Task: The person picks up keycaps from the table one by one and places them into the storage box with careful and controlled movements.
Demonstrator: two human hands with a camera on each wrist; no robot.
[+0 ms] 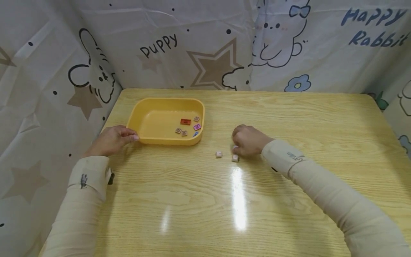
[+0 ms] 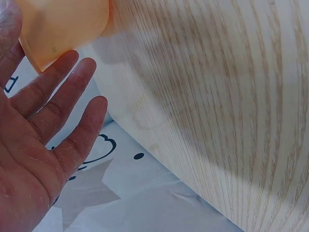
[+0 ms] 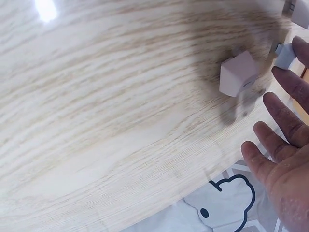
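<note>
In the head view, a yellow bin (image 1: 165,141) stands at upper left of the frame, and the left hand (image 1: 110,141) holds its near left corner with thumb and fingers. Inside, gathered at the bin's right, lie a red piece (image 1: 185,121), a purple piece (image 1: 197,126), a blue piece (image 1: 196,134) and three tan pieces (image 1: 184,133). Right of centre, two pale pieces (image 1: 218,154) are on the table (image 1: 160,200), just beside the right hand (image 1: 252,141). In the left wrist view, at upper left, the fingers reach the bin's wall, the lower ones spread and free. In the right wrist view, at the right edge, thumb and forefinger pinch a bluish piece (image 3: 285,57) (the other fingers are extended). I judge the work is more than half done: six pieces are in the bin, while three remain outside, counting the pinched one.
</note>
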